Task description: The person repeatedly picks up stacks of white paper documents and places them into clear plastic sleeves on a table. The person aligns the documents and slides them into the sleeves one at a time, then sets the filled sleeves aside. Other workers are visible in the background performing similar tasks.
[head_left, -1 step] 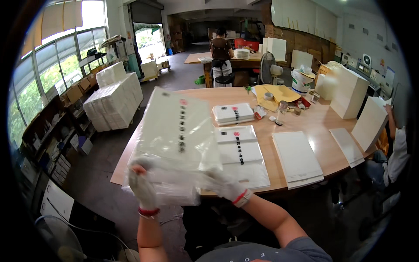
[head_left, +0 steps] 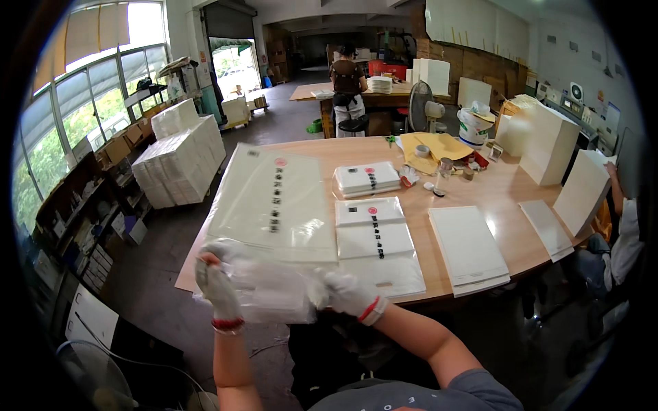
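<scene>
A large clear plastic bag [head_left: 301,205] with a red emblem and a column of dark print lies at the table's left side, its crumpled near end drooping over the front edge. My left hand [head_left: 221,294], in a white glove with a red cuff, is closed on the bag's near left part. At its near right corner, my right hand [head_left: 349,294], gloved alike, looks closed on the film; its fingertips are slightly blurred. To the right lies a flat pile of printed bags [head_left: 394,272], partly folded over. Behind it sits a smaller stack of folded bags [head_left: 367,178].
Stacked white boards [head_left: 469,250] lie on the wooden table [head_left: 315,145], with a thinner board pile [head_left: 546,229] farther right. Tape, a jar [head_left: 445,166] and yellow paper [head_left: 439,146] clutter the back. A person [head_left: 617,222] sits at right; another [head_left: 348,85] stands behind.
The large plastic bag has come down flatter onto the table, its far end shifting slightly left. My right hand has moved a little left; my left hand has shifted slightly left too.
</scene>
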